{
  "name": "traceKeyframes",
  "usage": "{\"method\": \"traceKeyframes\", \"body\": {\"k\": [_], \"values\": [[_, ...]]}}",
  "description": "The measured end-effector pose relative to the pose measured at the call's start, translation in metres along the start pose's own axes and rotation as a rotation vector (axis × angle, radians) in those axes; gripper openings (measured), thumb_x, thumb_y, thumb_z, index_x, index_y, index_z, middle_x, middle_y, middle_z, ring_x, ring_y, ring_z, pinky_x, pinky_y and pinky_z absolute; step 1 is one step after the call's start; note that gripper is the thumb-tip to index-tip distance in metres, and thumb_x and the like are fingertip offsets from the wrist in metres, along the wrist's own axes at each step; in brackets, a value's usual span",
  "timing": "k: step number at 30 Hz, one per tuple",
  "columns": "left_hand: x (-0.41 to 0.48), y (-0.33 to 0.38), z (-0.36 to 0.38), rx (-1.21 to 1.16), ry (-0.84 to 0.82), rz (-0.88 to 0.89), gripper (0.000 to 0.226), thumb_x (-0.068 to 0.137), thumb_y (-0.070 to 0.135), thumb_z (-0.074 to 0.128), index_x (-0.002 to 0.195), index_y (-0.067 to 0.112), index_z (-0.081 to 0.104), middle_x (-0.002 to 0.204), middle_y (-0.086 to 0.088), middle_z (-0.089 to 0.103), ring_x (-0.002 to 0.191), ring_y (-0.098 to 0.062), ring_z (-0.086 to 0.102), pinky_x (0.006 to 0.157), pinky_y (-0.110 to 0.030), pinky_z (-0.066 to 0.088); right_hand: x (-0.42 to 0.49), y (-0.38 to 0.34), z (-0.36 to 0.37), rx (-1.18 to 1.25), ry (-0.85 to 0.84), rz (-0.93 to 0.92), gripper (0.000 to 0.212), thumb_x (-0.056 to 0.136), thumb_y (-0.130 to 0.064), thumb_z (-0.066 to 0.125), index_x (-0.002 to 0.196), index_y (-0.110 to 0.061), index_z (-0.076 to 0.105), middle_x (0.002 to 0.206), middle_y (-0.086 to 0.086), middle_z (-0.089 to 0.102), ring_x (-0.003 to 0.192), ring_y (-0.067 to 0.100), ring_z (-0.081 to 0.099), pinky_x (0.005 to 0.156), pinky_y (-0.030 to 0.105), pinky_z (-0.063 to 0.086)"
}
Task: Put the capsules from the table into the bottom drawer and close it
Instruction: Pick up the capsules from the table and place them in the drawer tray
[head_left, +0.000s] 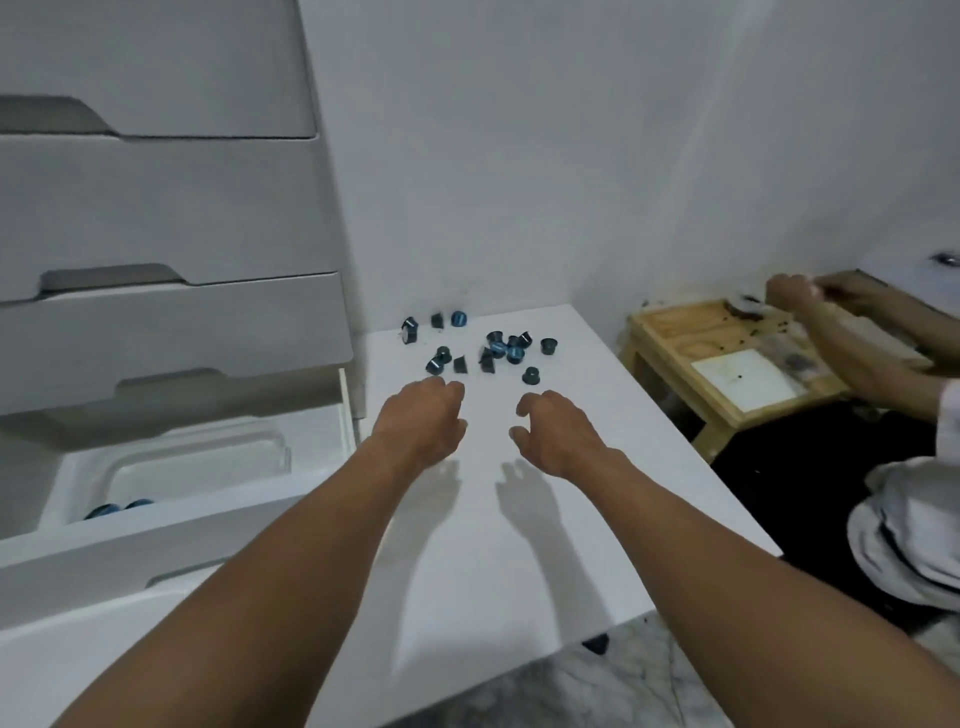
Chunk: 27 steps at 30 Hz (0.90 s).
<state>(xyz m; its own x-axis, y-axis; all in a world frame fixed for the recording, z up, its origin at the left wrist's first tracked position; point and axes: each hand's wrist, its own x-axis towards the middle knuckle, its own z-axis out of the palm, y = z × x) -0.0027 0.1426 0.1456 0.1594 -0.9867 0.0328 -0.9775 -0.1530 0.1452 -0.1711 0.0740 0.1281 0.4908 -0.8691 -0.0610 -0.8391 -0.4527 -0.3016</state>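
Note:
Several dark teal capsules (488, 345) lie scattered at the far end of the white table (519, 545). My left hand (421, 423) hovers just short of the nearest capsules, fingers loosely curled and holding nothing. My right hand (556, 428) floats beside it, fingers also loosely curled and empty. To the left, the bottom drawer (171, 488) of a grey drawer unit (156, 208) stands pulled out. A clear tray sits inside it, and two blue capsules (119, 508) show at its front edge.
A low wooden stand (727, 364) with a white square stands right of the table. Another person's hands (800, 301) work over it. A white bucket hat (904, 535) lies on the dark floor at the right. One dark capsule (595, 644) lies on the marble floor under the table's near corner.

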Motion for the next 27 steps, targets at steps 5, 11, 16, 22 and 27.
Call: {"method": "traceKeyframes", "body": {"k": [5,11,16,22,27], "values": [[0.058,0.036,0.009,-0.002,0.01,0.031,0.035,0.09,0.025,0.051,0.122,0.011,0.052,0.12,-0.011,0.057,0.106,-0.032,0.056,0.081,-0.04,0.047,0.03,0.05,-0.012,0.038,0.027,0.069,0.039,0.093,-0.032,0.052,0.128,-0.014,0.05,0.125,0.01,0.051,0.115,0.03,0.051,0.09,0.033,0.039],[0.135,0.062,0.026,-0.056,-0.031,0.052,0.035,0.091,0.023,0.051,0.124,0.012,0.052,0.122,-0.011,0.057,0.108,-0.032,0.056,0.082,-0.039,0.048,0.085,0.1,-0.024,0.048,0.057,0.132,0.039,0.093,-0.031,0.051,0.128,-0.014,0.05,0.123,0.009,0.053,0.114,0.031,0.052,0.092,0.035,0.04],[0.182,0.069,0.051,-0.1,-0.057,0.03,0.034,0.091,0.024,0.052,0.124,0.013,0.051,0.124,-0.01,0.056,0.108,-0.032,0.056,0.082,-0.039,0.047,0.14,0.127,-0.016,0.099,0.061,0.164,0.036,0.093,-0.03,0.051,0.125,-0.013,0.052,0.121,0.01,0.054,0.11,0.031,0.053,0.086,0.035,0.039],[0.236,0.072,0.105,-0.156,-0.1,-0.063,0.037,0.089,0.028,0.058,0.123,0.015,0.052,0.119,-0.01,0.059,0.108,-0.031,0.058,0.086,-0.04,0.051,0.217,0.157,0.015,0.131,0.008,0.121,0.027,0.091,-0.022,0.054,0.114,-0.008,0.056,0.111,0.014,0.059,0.101,0.032,0.057,0.087,0.036,0.043],[0.281,0.077,0.152,-0.217,-0.196,-0.166,0.04,0.088,0.03,0.061,0.125,0.019,0.049,0.116,-0.009,0.057,0.103,-0.031,0.061,0.084,-0.039,0.051,0.285,0.191,0.046,0.181,-0.112,0.127,0.034,0.093,-0.025,0.051,0.125,-0.013,0.051,0.122,0.01,0.054,0.111,0.028,0.053,0.089,0.03,0.037]]}}
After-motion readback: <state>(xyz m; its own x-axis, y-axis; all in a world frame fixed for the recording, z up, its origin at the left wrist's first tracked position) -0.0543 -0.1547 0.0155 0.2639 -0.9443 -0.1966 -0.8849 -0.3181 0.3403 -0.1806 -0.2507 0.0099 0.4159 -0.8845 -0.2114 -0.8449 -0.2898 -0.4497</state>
